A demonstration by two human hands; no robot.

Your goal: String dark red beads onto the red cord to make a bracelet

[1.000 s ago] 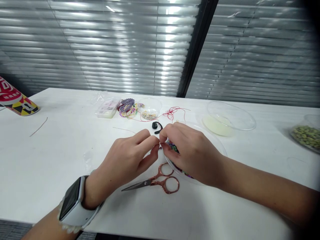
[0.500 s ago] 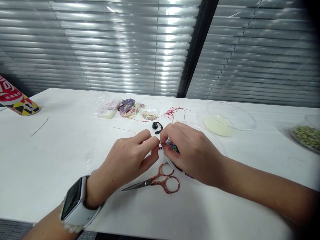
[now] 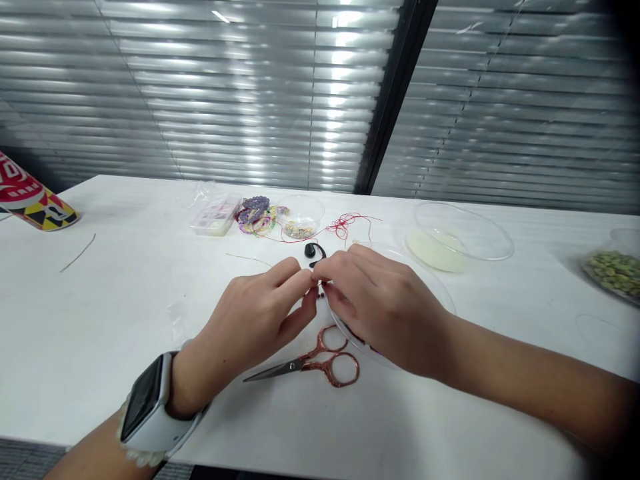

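Note:
My left hand (image 3: pixel 267 303), with a watch on its wrist, is closed in a pinch on a thin thread. Opposite it, my right hand (image 3: pixel 387 303) pinches the same thread, and the fingertips of both hands meet. Tiny dark red beads (image 3: pixel 321 295) show just under the fingertips. Partly covered by my right hand is a clear round dish (image 3: pixel 440 287) with small beads in it. Scissors (image 3: pixel 320 360) with copper-coloured handles lie slightly open below my hands. A black ear-hook earpiece (image 3: pixel 311 251) rests just beyond them.
Behind are tangled red thread (image 3: pixel 343 227), a small clear bowl of beads (image 3: pixel 300 230), beaded strands (image 3: pixel 255 212) and a plastic box (image 3: pixel 216 219). A clear lid (image 3: pixel 493 257) and a tub of green pieces (image 3: pixel 615 270) stand right. A red can (image 3: pixel 30 197) is far left.
My right fingers have shifted slightly left, up against my left fingertips, and cover more of the dish. My left hand stays almost where it was.

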